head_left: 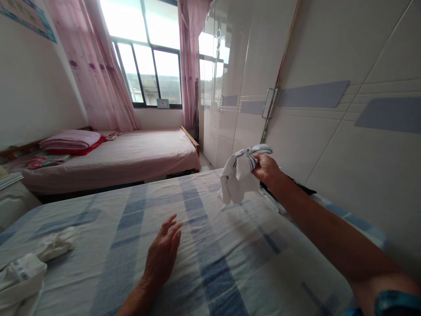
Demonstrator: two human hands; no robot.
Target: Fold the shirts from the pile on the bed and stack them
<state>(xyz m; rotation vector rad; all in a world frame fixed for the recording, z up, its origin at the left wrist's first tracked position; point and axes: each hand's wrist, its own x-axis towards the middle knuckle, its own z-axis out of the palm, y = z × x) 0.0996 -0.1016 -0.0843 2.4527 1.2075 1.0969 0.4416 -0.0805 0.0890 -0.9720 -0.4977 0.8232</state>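
My right hand (267, 169) is closed on a white garment with dark striped trim (238, 175). The garment hangs bunched from my fingers over the far right part of the bed, and its exact kind cannot be made out. My left hand (163, 250) is over the middle of the bed with fingers stretched out and nothing in them. Beneath both hands spreads a white and blue checked bedsheet (131, 259). Another white garment (23, 276) lies crumpled on the sheet at the lower left, apart from my left hand.
Dark items lie along the bed's right edge, by the white wardrobe (329, 149). A long thin pole (278, 83) leans against the wardrobe. Beyond a gap stands a second bed (148, 151) with folded pink bedding (70, 139). A small clock (163, 103) sits on the windowsill.
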